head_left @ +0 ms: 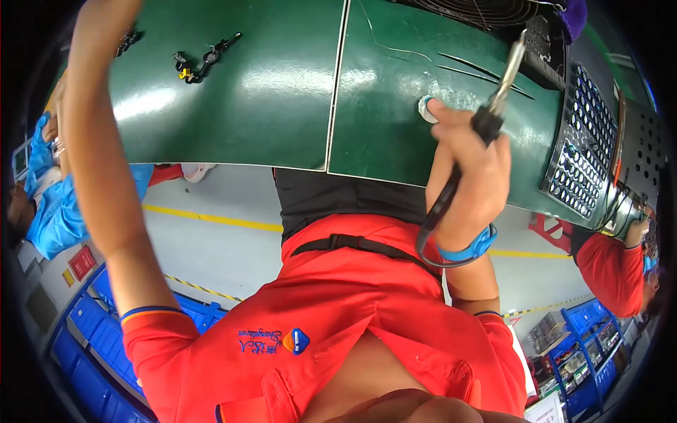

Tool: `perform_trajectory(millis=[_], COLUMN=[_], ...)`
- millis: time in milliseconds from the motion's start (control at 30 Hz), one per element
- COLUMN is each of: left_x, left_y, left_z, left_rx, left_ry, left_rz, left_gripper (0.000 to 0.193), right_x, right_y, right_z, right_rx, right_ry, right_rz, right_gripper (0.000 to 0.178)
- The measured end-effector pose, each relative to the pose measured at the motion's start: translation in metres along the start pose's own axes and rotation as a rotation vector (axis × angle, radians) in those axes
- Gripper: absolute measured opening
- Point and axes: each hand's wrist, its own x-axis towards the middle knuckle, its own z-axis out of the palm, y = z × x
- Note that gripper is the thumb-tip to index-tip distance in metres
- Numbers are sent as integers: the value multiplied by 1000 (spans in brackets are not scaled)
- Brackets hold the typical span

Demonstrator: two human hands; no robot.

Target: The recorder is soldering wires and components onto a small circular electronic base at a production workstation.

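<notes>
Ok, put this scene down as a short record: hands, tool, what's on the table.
Left hand: out of view; forearm runs off the top edge
Right hand: holds soldering iron, tip pointing up and away
By its thumb: white disc; grip on it unclear
Table: green
Also on it: tweezers, black part

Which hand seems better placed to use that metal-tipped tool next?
Probably the right hand: it holds the tool, with the small whitish disc at its fingertips. The left hand is out of view.

Free tabletop (268,120) mid-left, soldering iron (509,70), tweezers (468,75) rightward
</notes>
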Motion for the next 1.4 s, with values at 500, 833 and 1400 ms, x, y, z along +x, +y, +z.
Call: perform_trajectory(millis=[500,833,1400], left_x=[-157,-126,-116], left_y=[100,102,109], left_z=[139,143,136], left_rx=[-547,-550,-309], left_ry=[-237,-90,-243], left_rz=[135,49,92], left_gripper=[26,20,17], right_x=[-29,-18,2], right_y=[0,11,37], right_z=[6,-22,-32], right_rx=[566,459,306], right_ry=[172,-146,291], right_rz=[287,206,-110], right_gripper=[39,36,34])
